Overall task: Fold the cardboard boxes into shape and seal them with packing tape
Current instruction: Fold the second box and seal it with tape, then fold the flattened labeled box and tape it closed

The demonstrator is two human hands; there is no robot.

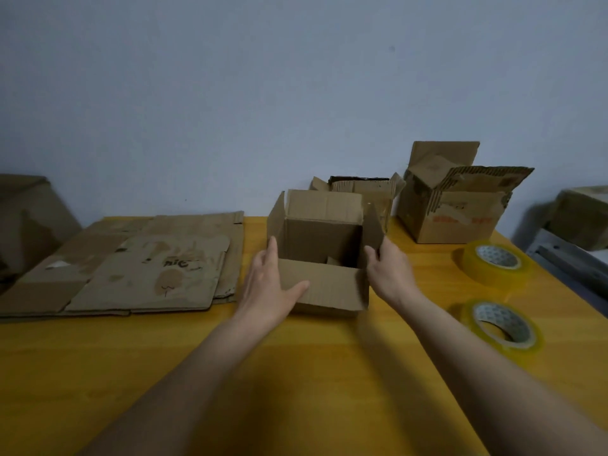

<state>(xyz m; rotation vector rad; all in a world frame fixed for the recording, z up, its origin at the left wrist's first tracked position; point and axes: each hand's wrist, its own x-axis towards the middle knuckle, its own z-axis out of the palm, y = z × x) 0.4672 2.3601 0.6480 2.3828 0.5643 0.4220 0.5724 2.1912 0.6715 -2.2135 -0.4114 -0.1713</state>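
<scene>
A small brown cardboard box [324,238] stands open-topped in the middle of the yellow table [296,373], its four flaps up or splayed. My left hand [268,284] lies flat against the box's left side, fingers straight, thumb across the near flap. My right hand [390,268] pinches the lower edge of the right flap. Two rolls of clear yellowish packing tape lie to the right: one farther [493,263], one nearer [503,324].
Flattened cardboard boxes [138,268] are stacked on the table's left. Two assembled open boxes stand at the back: a low one [365,189] behind the middle box and a larger torn one [454,205] to the right. A grey object [575,258] sits beyond the right edge.
</scene>
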